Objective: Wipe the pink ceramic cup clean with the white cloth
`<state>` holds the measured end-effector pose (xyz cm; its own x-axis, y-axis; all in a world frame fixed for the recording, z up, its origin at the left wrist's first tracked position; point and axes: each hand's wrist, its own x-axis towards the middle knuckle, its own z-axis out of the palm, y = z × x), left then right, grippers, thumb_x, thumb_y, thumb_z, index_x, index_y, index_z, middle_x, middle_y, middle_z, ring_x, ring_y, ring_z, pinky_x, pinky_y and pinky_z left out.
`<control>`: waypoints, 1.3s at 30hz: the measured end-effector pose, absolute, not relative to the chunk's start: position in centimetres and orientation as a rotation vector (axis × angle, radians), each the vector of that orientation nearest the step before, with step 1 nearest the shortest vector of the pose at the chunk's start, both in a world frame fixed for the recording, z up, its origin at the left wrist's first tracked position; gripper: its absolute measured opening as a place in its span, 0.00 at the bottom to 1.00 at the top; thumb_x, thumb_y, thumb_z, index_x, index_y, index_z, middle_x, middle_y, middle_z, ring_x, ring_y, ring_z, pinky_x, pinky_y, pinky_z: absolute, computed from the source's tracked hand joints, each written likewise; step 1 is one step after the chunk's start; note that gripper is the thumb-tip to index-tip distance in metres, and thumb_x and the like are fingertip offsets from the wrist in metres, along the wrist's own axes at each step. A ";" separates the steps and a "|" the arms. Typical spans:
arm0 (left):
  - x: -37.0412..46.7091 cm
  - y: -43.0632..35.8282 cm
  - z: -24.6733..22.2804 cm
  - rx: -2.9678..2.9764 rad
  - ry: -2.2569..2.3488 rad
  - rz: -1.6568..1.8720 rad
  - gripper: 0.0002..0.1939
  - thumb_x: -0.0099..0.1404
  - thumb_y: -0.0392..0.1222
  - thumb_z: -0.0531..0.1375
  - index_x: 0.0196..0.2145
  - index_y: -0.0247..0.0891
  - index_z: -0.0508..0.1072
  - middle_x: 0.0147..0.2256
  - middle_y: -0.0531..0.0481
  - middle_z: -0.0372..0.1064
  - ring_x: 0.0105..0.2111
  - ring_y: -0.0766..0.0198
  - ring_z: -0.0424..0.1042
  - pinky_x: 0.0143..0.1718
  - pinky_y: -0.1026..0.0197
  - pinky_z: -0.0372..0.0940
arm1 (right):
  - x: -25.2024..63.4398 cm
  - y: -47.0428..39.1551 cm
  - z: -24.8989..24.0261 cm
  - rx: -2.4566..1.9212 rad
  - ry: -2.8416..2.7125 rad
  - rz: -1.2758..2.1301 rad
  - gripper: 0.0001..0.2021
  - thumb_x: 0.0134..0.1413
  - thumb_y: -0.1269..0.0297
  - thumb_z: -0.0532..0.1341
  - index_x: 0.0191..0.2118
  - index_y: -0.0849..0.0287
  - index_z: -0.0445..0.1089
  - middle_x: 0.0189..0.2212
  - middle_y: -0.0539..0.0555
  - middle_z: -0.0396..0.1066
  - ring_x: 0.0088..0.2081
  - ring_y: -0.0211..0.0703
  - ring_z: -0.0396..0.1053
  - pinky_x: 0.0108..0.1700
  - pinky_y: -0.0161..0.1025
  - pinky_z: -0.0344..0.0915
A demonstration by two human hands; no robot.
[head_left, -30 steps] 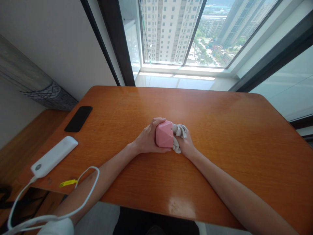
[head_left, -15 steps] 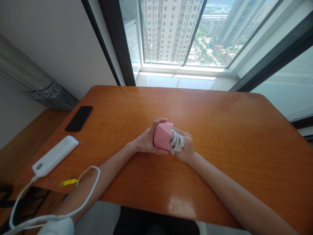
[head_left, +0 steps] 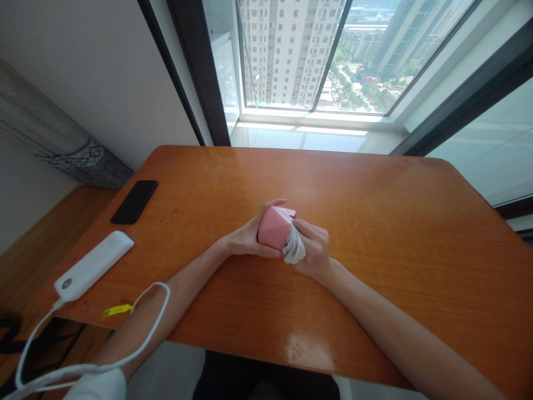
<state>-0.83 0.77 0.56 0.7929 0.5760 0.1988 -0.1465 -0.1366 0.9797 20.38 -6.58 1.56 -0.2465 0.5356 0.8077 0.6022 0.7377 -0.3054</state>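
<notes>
A pink, faceted container, perhaps a cup or pen holder, is tilted on its side above the middle of the table. My left hand wraps round its base end, thumb below and fingers over the top. At its notched rim, my right hand is closed on a crumpled pale grey cloth. The cloth bunches against the near side of the rim. How much of it lies inside the container I cannot tell.
On the wooden table, a black phone and a white power bank lie at the left. A white cable with a yellow tag loops over my left forearm. A window stands beyond the far edge.
The pink container has turned slightly and shifted a little left in my left hand. My right hand and the cloth have moved slightly round the rim, toward its near side.
</notes>
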 end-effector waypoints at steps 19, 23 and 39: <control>-0.8 0.7 1.1 1.688 0.475 0.611 0.71 0.60 0.60 0.78 0.83 0.53 0.35 0.71 0.36 0.68 0.68 0.38 0.73 0.70 0.34 0.68 | 20.6 -6.0 0.0 -0.898 -1.698 0.439 0.15 0.59 0.59 0.75 0.52 0.47 0.83 0.69 0.60 0.73 0.61 0.62 0.78 0.62 0.57 0.77; -0.8 0.8 0.2 1.718 0.510 0.655 0.73 0.57 0.69 0.77 0.83 0.53 0.36 0.75 0.34 0.61 0.73 0.33 0.66 0.73 0.29 0.63 | 20.4 -6.0 1.1 -0.979 -1.527 0.636 0.13 0.59 0.56 0.74 0.48 0.50 0.83 0.66 0.62 0.75 0.57 0.59 0.80 0.60 0.53 0.77; -0.4 0.8 -0.4 2.187 0.480 0.895 0.74 0.56 0.60 0.81 0.82 0.60 0.35 0.82 0.37 0.34 0.81 0.31 0.41 0.79 0.28 0.52 | 21.2 -3.0 0.8 -0.995 -0.914 1.222 0.19 0.51 0.46 0.75 0.27 0.51 0.68 0.26 0.47 0.67 0.27 0.41 0.62 0.31 0.40 0.67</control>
